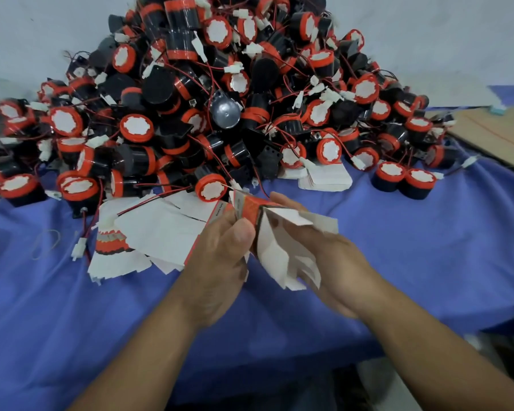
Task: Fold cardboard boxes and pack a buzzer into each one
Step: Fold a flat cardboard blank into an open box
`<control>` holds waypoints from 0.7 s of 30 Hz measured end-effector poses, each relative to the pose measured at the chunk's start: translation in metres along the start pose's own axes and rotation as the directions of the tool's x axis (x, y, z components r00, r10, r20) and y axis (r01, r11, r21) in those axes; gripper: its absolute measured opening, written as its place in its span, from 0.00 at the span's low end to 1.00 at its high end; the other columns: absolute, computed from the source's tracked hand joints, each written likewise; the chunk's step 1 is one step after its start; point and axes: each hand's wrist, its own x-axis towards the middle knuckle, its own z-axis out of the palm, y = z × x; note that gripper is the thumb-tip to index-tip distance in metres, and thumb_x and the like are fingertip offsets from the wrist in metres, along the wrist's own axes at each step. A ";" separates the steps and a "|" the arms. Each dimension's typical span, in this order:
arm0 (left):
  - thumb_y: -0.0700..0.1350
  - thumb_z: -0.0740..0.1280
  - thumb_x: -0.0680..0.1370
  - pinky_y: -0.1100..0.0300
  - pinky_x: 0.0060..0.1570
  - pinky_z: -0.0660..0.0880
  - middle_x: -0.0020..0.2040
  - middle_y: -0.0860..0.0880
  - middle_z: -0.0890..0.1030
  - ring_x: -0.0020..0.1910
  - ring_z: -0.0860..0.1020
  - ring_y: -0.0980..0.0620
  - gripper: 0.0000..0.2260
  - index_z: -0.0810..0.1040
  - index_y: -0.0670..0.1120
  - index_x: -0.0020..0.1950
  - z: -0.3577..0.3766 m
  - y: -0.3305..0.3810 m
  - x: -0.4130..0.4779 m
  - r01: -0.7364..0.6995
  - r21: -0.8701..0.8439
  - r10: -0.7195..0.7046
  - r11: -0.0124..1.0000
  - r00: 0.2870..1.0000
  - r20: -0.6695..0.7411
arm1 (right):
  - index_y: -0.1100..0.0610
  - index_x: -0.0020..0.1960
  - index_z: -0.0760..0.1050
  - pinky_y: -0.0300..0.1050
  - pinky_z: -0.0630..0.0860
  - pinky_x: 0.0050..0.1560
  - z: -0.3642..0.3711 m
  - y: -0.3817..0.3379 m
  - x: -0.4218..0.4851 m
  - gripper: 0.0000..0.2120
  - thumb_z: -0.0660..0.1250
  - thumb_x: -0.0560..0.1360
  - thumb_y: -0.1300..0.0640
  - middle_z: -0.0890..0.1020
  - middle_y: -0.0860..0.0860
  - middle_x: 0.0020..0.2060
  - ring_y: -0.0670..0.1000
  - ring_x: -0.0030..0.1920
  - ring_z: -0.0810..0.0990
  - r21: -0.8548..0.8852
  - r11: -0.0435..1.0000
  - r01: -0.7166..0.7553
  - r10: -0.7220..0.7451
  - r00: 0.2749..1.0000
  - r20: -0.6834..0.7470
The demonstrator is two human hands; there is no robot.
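Observation:
A small cardboard box (pixel 279 247), orange and black outside and white inside, is held above the blue cloth with its white flaps spread open toward me. My left hand (pixel 220 262) grips its left side, thumb on the orange face. My right hand (pixel 318 256) holds the right side from beneath, fingers curled round the flaps. Behind them rises a big heap of black buzzers (pixel 220 93) with orange rims, white labels and red wires. A fanned stack of flat box blanks (pixel 155 235) lies left of my left hand.
A blue cloth (pixel 428 247) covers the table. A second small stack of white blanks (pixel 324 179) lies at the heap's front edge. Two buzzers (pixel 404 180) stand apart at the right. A brown board (pixel 493 134) lies at the far right. A rubber band (pixel 46 243) lies at the left.

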 end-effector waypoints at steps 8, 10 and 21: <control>0.57 0.72 0.71 0.58 0.57 0.75 0.59 0.52 0.82 0.61 0.79 0.53 0.23 0.75 0.53 0.64 -0.005 -0.018 0.005 0.054 0.185 -0.026 0.981 0.988 -0.151 | 0.54 0.75 0.70 0.47 0.72 0.69 -0.011 0.010 -0.003 0.19 0.59 0.84 0.62 0.76 0.50 0.70 0.47 0.69 0.75 -0.689 0.665 0.289 -0.406 0.914 -0.009; 0.56 0.76 0.70 0.60 0.59 0.75 0.64 0.51 0.79 0.66 0.77 0.50 0.35 0.66 0.51 0.72 -0.009 -0.016 0.003 0.020 0.148 -0.007 0.989 0.996 -0.090 | 0.56 0.75 0.68 0.43 0.69 0.72 -0.016 0.010 -0.003 0.24 0.63 0.81 0.68 0.71 0.54 0.73 0.51 0.73 0.71 -0.838 0.470 0.277 -0.451 0.892 0.042; 0.58 0.81 0.63 0.55 0.60 0.78 0.70 0.60 0.72 0.67 0.74 0.57 0.51 0.53 0.66 0.76 -0.014 -0.020 -0.001 0.132 0.533 -0.114 0.835 0.991 -0.068 | 0.49 0.68 0.72 0.43 0.83 0.52 -0.008 0.005 -0.002 0.33 0.74 0.70 0.73 0.79 0.49 0.64 0.44 0.60 0.81 -0.440 0.877 0.193 -0.372 0.852 -0.369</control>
